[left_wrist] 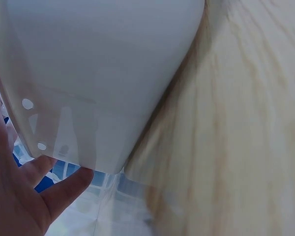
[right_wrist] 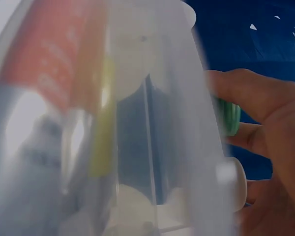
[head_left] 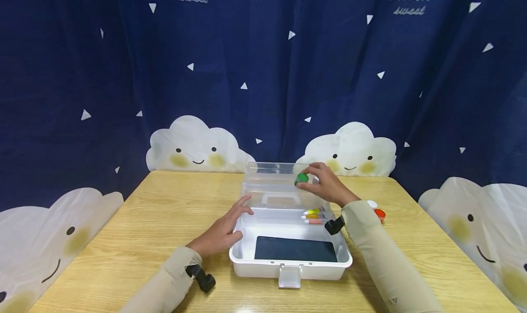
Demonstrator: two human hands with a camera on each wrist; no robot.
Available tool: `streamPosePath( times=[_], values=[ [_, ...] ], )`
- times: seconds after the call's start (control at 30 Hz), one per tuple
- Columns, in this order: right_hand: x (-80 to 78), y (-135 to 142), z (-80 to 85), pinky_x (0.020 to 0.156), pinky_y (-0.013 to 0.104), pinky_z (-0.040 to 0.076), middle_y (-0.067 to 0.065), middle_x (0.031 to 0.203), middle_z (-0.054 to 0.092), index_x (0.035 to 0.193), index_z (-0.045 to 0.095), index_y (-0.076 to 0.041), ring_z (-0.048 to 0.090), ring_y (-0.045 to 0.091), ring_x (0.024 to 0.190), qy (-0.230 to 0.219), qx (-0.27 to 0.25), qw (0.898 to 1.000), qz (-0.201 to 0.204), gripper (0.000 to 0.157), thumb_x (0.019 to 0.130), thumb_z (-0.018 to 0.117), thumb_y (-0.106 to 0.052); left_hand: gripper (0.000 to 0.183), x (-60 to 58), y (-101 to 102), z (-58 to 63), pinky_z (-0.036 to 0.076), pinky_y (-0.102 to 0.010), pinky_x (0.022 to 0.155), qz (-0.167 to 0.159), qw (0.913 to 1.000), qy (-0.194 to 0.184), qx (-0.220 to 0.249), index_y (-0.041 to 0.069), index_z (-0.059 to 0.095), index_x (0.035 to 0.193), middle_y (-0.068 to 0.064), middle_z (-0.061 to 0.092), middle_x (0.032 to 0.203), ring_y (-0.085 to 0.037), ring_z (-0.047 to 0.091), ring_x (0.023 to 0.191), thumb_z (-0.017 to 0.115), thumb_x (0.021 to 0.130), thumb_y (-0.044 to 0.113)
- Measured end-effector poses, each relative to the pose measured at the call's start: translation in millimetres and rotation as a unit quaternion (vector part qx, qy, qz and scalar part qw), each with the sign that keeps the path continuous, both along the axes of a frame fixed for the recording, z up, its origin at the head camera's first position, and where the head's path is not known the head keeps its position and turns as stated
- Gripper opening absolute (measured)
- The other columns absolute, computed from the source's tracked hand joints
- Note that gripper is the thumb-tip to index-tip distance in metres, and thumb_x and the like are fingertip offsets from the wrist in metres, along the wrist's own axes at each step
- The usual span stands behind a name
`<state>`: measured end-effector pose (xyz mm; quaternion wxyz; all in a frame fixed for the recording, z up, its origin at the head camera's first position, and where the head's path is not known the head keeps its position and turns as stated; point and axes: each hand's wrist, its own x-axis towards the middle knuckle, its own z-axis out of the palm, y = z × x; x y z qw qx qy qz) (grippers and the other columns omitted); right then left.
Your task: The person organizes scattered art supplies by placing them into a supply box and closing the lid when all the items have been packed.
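A white plastic storage box (head_left: 255, 269) stands on the table with its translucent lid and tray raised at the back. My left hand (head_left: 224, 228) rests at the box's left side, fingers spread; in the left wrist view, fingertips (left_wrist: 81, 179) touch its white wall. Above the tray, my right hand (head_left: 327, 185) pinches a small round green tub (head_left: 302, 179) between thumb and fingers. Its ribbed green edge (right_wrist: 231, 118) shows in the right wrist view. Yellow, orange and pink tubes (head_left: 314, 221) lie in the translucent tray (head_left: 276, 219) below that hand.
A dark flat rectangular panel (head_left: 294, 249) lies in the box's bottom. The clear front latch (head_left: 290, 276) hangs down. Right of the box, partly behind the right sleeve, are a red round tub (head_left: 380, 214) and a white one (head_left: 372, 204). A blue curtain (head_left: 263, 75) hangs behind the table.
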<state>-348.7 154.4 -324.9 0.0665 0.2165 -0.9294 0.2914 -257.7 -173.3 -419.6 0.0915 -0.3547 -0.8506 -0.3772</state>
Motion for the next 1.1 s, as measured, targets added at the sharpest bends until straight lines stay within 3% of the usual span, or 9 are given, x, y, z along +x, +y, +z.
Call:
streamPosePath(
  times=[0.3,0.47,0.7,0.97,1.1],
  values=[
    [-2.8,0.5,-0.1,0.100,0.060,0.036,0.020,0.148,0.032,0.108,0.069,-0.015,0.029,0.040,0.135,-0.018,-0.014,1.000,0.002,0.036,0.083,0.071,-0.042,0.052,0.1,0.6,-0.2,0.031,-0.055,0.106,0.002,1.0000,-0.007,0.002,0.015,0.044,0.129,0.000,0.011,0.161,-0.026,0.019,0.145,0.052,0.080,0.000],
    [-3.9,1.6,1.0,0.101,0.059,0.036,0.022,0.147,0.032,0.106,0.069,-0.012,0.029,0.041,0.135,-0.018,-0.014,1.000,0.005,0.035,0.085,0.070,-0.041,0.053,-0.8,1.6,0.9,0.031,-0.054,0.107,0.006,0.9999,-0.009,0.000,0.018,0.044,0.129,0.006,0.011,0.161,-0.025,0.020,0.145,0.052,0.080,-0.001],
    [-6.0,2.4,-0.9,0.101,0.060,0.035,0.021,0.148,0.031,0.108,0.069,-0.013,0.028,0.040,0.136,-0.030,-0.010,1.000,-0.001,0.038,0.085,0.069,-0.043,0.053,-3.6,2.2,-2.1,0.031,-0.054,0.106,0.002,1.0000,0.006,0.000,0.018,0.044,0.128,0.003,0.012,0.161,-0.026,0.020,0.145,0.052,0.079,0.000],
    [-3.0,-0.2,-0.5,0.101,0.060,0.035,0.021,0.149,0.029,0.111,0.068,-0.014,0.027,0.040,0.136,-0.047,-0.008,0.999,0.001,0.039,0.086,0.067,-0.045,0.052,0.2,1.6,-1.2,0.030,-0.052,0.108,0.013,0.9997,-0.021,-0.007,0.016,0.044,0.130,0.011,0.009,0.161,-0.022,0.017,0.145,0.053,0.081,0.001],
    [-3.2,-0.2,-2.1,0.100,0.060,0.036,0.021,0.148,0.031,0.112,0.068,-0.014,0.028,0.040,0.135,-0.045,-0.007,0.999,0.004,0.041,0.086,0.067,-0.046,0.052,0.0,0.6,-1.3,0.030,-0.052,0.108,0.010,0.9998,-0.014,-0.007,0.015,0.044,0.130,0.005,0.010,0.161,-0.022,0.017,0.145,0.052,0.081,0.001]
  ],
)
